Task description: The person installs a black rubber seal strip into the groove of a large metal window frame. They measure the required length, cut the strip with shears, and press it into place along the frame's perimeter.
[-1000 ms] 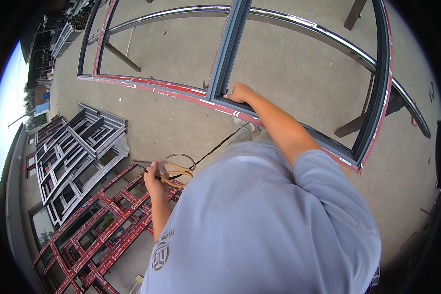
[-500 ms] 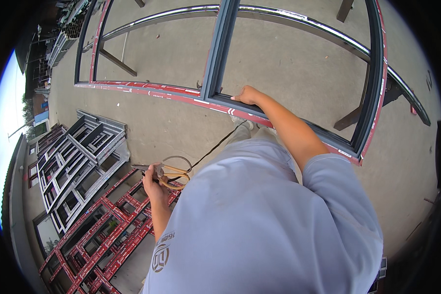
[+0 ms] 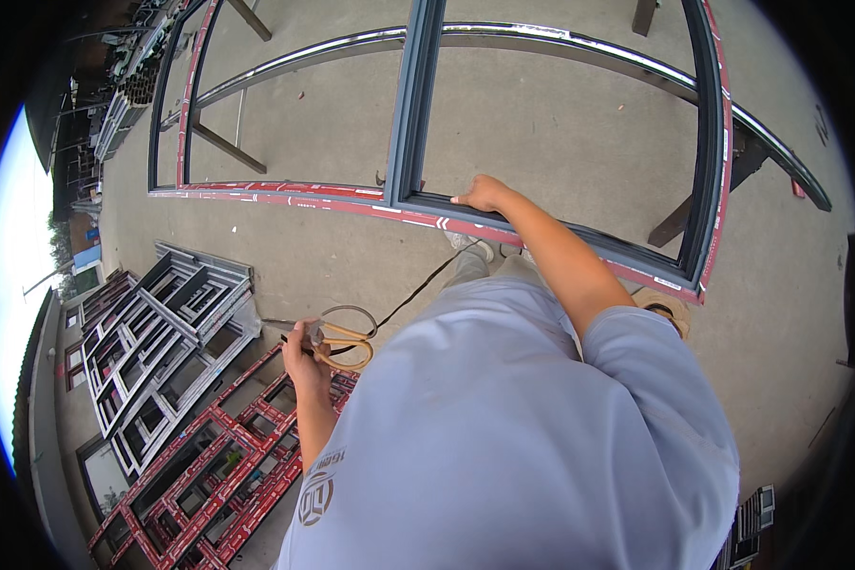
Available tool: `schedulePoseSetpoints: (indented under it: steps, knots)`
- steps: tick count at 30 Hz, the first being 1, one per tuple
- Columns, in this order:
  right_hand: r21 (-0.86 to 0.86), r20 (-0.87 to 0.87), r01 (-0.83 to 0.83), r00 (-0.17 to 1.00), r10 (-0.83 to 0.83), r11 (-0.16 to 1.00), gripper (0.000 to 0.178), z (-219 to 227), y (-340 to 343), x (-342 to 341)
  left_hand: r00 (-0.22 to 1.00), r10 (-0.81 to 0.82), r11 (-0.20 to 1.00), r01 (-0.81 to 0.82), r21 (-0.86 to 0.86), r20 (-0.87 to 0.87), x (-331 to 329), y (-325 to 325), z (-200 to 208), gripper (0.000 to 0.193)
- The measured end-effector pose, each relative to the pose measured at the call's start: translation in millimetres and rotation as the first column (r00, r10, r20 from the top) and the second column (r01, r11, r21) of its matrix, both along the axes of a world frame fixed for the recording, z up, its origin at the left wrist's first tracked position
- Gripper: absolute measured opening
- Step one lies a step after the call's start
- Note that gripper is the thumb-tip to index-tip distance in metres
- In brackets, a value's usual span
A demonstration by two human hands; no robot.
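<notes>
My right hand (image 3: pixel 485 194) is closed at the near rail of a large dark grey window frame (image 3: pixel 551 231) with red protective film. Its thumb lies along the rail, just right of the grey upright bar (image 3: pixel 414 104); the undersides of the fingers are hidden. Low on the left, my left hand (image 3: pixel 305 353) is closed around a pair of scissors (image 3: pixel 350 342) with big tan loop handles, the blades pointing left. A thin black strip (image 3: pixel 418 290) runs from beside the scissors up toward the near rail by my foot.
The frame rests on a long curved-looking support rail (image 3: pixel 560 43) with dark legs (image 3: pixel 228 147). At left lie stacked grey frames (image 3: pixel 161 323) and red-filmed frames (image 3: pixel 209 456). A tan rounded thing with a dark band (image 3: pixel 665 310) shows past my right sleeve.
The near rail and my right hand sit slightly lower and the whole view has shifted a little. The scissors stay in my left hand. The tan rounded thing has come into view.
</notes>
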State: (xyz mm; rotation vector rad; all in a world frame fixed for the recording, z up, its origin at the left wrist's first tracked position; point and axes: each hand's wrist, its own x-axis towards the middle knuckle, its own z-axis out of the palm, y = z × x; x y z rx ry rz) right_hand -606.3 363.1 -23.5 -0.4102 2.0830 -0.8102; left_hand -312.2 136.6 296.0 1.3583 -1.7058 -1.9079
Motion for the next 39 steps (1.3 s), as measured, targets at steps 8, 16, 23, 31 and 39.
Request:
schedulePoseSetpoints:
  steps: [8,16,23,31,39]
  knots:
    - [-0.047,-0.037,0.034,0.999,-0.036,0.998,0.057,8.7,4.6,5.9,0.998,0.008,0.999,-0.005,0.05,-0.068,1.3,10.6,-10.1,0.032]
    - [-0.038,0.164,0.106,0.982,-0.099,0.994,0.067,-9.5,19.2,3.7,0.992,0.031,0.996,-0.02,0.085,-0.124,15.4,9.6,-20.6,0.033]
    - [-0.062,0.035,0.039,0.999,-0.037,0.997,0.056,-20.0,25.5,6.6,0.985,0.075,0.981,-0.045,0.188,-0.153,19.8,8.1,-36.1,0.033]
    - [-0.039,0.074,0.116,0.991,-0.113,0.993,0.056,-17.8,50.2,8.9,0.976,0.072,0.98,-0.031,0.198,-0.203,17.9,6.1,-39.7,0.032]
    - [0.167,0.025,-0.011,1.0,0.007,0.986,0.075,15.0,57.7,11.7,0.969,0.154,0.965,-0.105,0.241,-0.191,27.2,13.2,-44.2,0.031]
